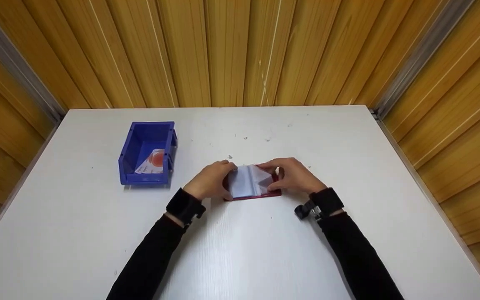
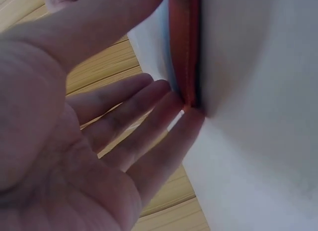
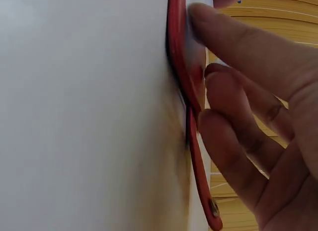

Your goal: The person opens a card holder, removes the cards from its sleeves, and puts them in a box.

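A red card holder (image 1: pixel 242 185) lies spread on the white table, its clear plastic sleeves (image 1: pixel 261 179) facing up, some raised toward the right. My left hand (image 1: pixel 211 181) holds its left edge, thumb at the near corner and fingers at the far side. On the right part, my right hand (image 1: pixel 294 175) grips the holder, with the thumb (image 3: pixel 218 30) on a sleeve and the other fingers around the edge. A red strap with a metal snap (image 3: pixel 201 176) sticks out below those fingers in the right wrist view.
A blue bin (image 1: pixel 145 182) stands to the left of the hands, with a white card bearing a red-orange print (image 1: pixel 156 160) inside. Wood-patterned walls (image 1: pixel 227 54) rise behind the table (image 1: pixel 265 250) and at both sides.
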